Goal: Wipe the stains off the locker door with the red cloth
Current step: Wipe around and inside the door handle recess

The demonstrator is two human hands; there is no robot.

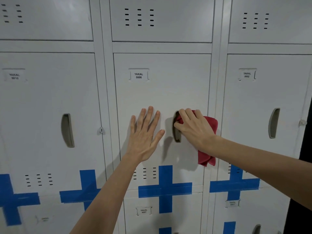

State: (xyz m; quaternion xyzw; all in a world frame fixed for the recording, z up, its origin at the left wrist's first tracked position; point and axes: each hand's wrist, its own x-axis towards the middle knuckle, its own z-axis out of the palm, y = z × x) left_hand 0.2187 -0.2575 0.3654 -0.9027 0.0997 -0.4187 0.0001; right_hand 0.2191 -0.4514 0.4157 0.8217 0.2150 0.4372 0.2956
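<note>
The white locker door (162,92) labelled YAKAL 0006 fills the middle of the view. My left hand (145,134) lies flat against it with fingers spread, just left of the recessed grey handle (176,132). My right hand (194,129) presses the red cloth (206,157) onto the door at the handle, fingertips pushing a fold of cloth into the recess. The rest of the cloth hangs below my wrist and shows behind my hand near the door's right edge. I cannot make out any stains on the door.
Matching white lockers stand on both sides, each with a grey handle (67,130) (273,123) and a label. Blue tape crosses (165,189) mark the lower edges of the doors. Vented doors sit above. A dark gap runs down the far right edge.
</note>
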